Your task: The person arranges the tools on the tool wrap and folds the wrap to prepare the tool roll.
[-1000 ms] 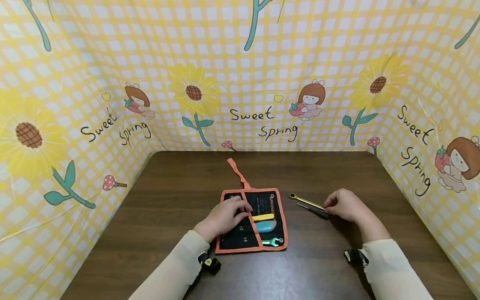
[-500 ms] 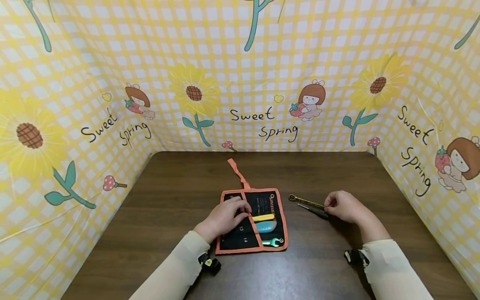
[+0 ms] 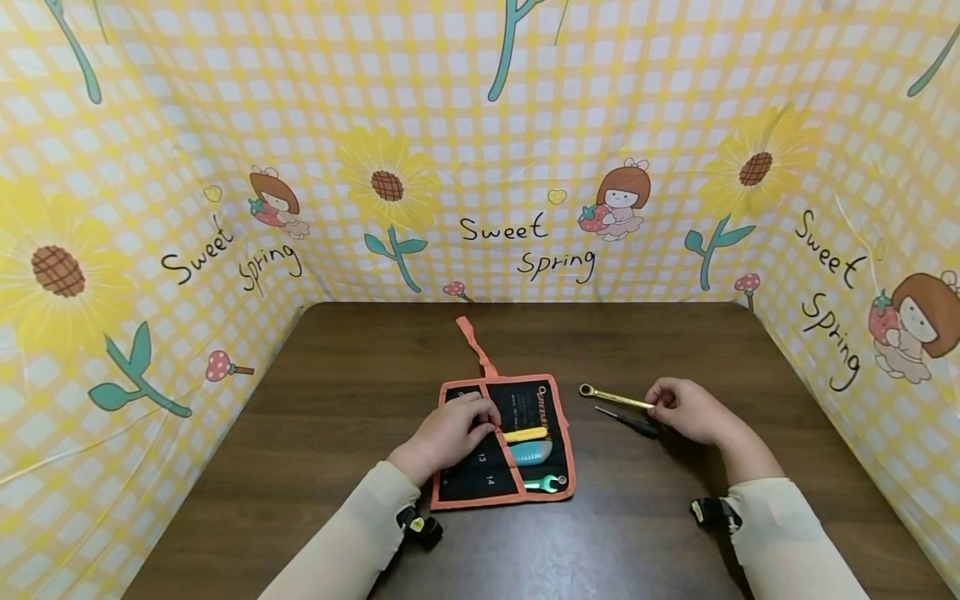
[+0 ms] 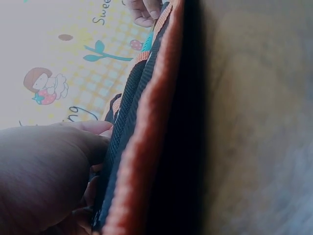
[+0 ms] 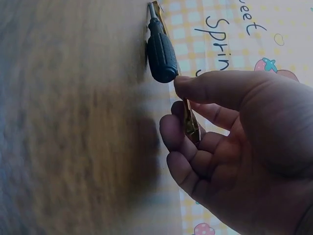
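A black tool pouch (image 3: pixel 531 400) with orange edging lies unrolled on the table. My left hand (image 3: pixel 453 429) is over its pocket side, thumb and fingers pinching the orange pocket trim; part of the pouch is hidden beneath. Yellow (image 3: pixel 527 435) and teal (image 3: pixel 531 452) handles poke out of the pockets, and a green wrench (image 3: pixel 546 484) sits in the lowest one. On the right, my right hand (image 3: pixel 690 410) pinches one end of a gold ratchet wrench (image 3: pixel 618 397), its ring end pointing left. Just in front of that wrench lies a small black-handled screwdriver (image 3: pixel 637 426); the right wrist view shows its ribbed handle (image 5: pixel 162 56).
From the pouch's far edge an orange tie strap (image 3: pixel 475 343) stretches back over the brown table (image 3: pixel 360 358). A yellow checked cloth (image 3: pixel 480 150) walls in the back and both sides. Both wrists wear black camera straps.
The gold wrench has turned in my right fingers, from a dark narrow edge to a bright side, and now stands slightly farther from the screwdriver. My left hand has stayed on the pouch.
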Demonstrator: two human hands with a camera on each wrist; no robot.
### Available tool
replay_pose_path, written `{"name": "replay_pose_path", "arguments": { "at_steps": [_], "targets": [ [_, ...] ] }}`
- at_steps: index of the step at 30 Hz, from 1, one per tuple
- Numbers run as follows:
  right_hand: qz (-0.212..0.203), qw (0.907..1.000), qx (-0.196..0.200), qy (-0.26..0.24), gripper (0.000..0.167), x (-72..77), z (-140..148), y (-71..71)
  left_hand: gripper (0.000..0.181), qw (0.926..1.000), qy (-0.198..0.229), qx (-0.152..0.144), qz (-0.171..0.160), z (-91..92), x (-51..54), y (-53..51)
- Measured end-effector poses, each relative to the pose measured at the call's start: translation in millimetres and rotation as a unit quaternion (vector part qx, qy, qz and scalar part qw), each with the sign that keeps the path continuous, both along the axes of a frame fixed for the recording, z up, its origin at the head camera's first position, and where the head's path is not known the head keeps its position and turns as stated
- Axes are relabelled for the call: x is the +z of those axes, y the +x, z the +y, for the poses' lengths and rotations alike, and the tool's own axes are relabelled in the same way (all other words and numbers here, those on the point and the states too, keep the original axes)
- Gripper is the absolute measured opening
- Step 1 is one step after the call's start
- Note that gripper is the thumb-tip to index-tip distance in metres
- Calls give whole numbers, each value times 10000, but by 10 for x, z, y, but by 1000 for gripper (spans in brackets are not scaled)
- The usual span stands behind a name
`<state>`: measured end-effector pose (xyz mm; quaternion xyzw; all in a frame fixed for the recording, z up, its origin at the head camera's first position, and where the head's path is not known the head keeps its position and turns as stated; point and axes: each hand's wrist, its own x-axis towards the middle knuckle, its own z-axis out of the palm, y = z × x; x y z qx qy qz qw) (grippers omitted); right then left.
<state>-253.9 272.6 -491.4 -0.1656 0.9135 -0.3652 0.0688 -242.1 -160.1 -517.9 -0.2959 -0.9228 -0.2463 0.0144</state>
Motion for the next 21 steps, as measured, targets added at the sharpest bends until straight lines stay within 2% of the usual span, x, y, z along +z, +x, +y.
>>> {"name": "replay_pose_path", "arguments": {
  "at_steps": [7, 14, 21],
  "targets": [
    [-8, 10000, -13, -30, 5, -11, 10, -23, 9, 10000, 22, 4, 34, -4, -4, 2],
    [-344, 9990, -134, -232, 7, -16, 5, -23, 10, 10000, 53, -1, 48, -10, -2, 4],
    [-411, 9986, -171, -272, 10, -14, 0, -23, 12, 9999, 105, 57, 34, -12, -7, -4]
  ]
}}
